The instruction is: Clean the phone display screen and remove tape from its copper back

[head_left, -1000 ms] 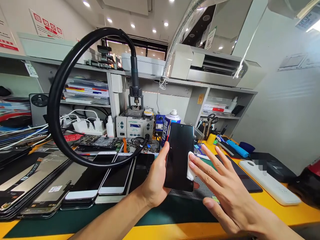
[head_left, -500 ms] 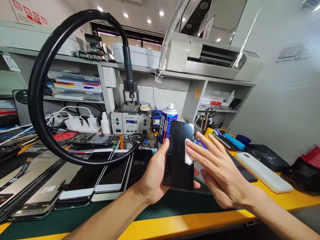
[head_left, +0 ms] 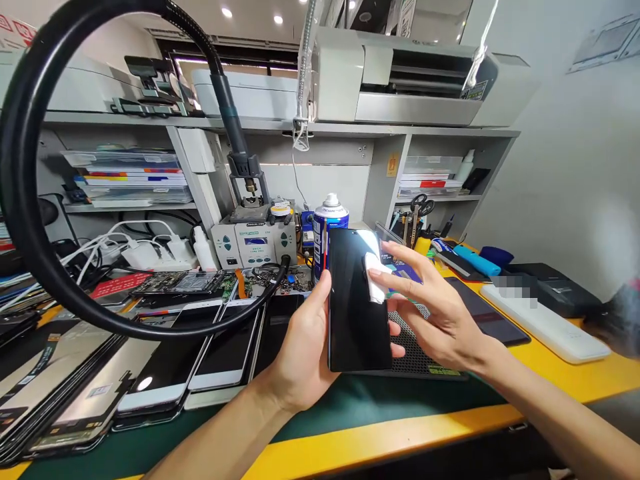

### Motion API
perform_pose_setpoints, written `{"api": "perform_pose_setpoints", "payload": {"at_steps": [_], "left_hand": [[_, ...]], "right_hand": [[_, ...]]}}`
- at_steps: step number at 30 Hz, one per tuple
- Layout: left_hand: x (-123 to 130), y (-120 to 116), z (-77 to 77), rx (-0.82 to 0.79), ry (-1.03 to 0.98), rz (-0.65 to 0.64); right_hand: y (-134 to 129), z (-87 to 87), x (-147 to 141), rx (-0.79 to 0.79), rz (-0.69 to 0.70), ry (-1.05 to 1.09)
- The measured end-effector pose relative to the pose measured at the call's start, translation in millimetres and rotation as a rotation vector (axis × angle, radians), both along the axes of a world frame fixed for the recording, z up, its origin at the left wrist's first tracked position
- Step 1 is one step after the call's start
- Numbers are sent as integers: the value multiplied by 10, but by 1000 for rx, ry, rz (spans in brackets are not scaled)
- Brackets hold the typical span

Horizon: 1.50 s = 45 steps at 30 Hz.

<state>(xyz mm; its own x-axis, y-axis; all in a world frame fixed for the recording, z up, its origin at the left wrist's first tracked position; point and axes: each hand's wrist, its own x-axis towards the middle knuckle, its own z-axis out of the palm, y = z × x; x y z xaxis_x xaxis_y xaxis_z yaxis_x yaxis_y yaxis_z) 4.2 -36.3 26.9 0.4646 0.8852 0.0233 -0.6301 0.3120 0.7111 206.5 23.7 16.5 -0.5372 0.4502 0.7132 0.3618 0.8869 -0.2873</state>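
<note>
My left hand (head_left: 306,343) is wrapped round a black smartphone (head_left: 356,320), thumb along its left edge and fingertips showing past its right edge. The phone is held up above the bench, its dark glossy screen turned toward me. Against the upper right part of that screen, my right hand (head_left: 437,313) presses a folded white tissue (head_left: 376,277) with its fingertips. Just behind the phone stands a blue spray can (head_left: 330,215) with a white cap, partly covered by it.
Several phones and screens (head_left: 220,357) lie along the left of the green mat (head_left: 345,413). A hot-air station (head_left: 255,243) with a thick black hose (head_left: 23,167) stands behind them. A white phone-shaped slab (head_left: 545,323) and a dark tablet-like panel (head_left: 487,313) lie at the right.
My right hand has moved the tissue up the screen, and its fingers are more bent. The view has shifted slightly. My left hand keeps its hold on the phone.
</note>
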Motion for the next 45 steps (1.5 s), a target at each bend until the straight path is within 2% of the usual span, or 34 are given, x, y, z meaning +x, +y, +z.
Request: {"api": "perform_pose_setpoints", "payload": {"at_steps": [3,6,10,13,17,22,27,33,38,42,45], "left_hand": [[39,35,25,24,-16,40],[158,88,102,63,-45,40],[422,199,208,100,-55,34],[597,307,200,104,-30,80],[697,435,108,81,-11,170],[700,498,63,85,5,191],[688,485,70,88,-3,254],[633,474,88,76,-93,337],[568,467,87,63,-55,343],[554,457,64,8,-48,306],[586,434,64,-2,-54,386]], "right_hand": [[49,16,18,-239,102,91],[103,124,15,-406,194,221],[177,313,-1,-545,135,442],[270,352,40,-643,150,518],[415,251,146,-727,206,524],[484,154,193,-834,273,582],[455,143,162,-919,137,483],[342,2,46,-1010,103,338],[187,-103,-84,-1094,120,233],[73,-163,-217,-1086,112,318],[-6,-189,-312,-1084,78,440]]}}
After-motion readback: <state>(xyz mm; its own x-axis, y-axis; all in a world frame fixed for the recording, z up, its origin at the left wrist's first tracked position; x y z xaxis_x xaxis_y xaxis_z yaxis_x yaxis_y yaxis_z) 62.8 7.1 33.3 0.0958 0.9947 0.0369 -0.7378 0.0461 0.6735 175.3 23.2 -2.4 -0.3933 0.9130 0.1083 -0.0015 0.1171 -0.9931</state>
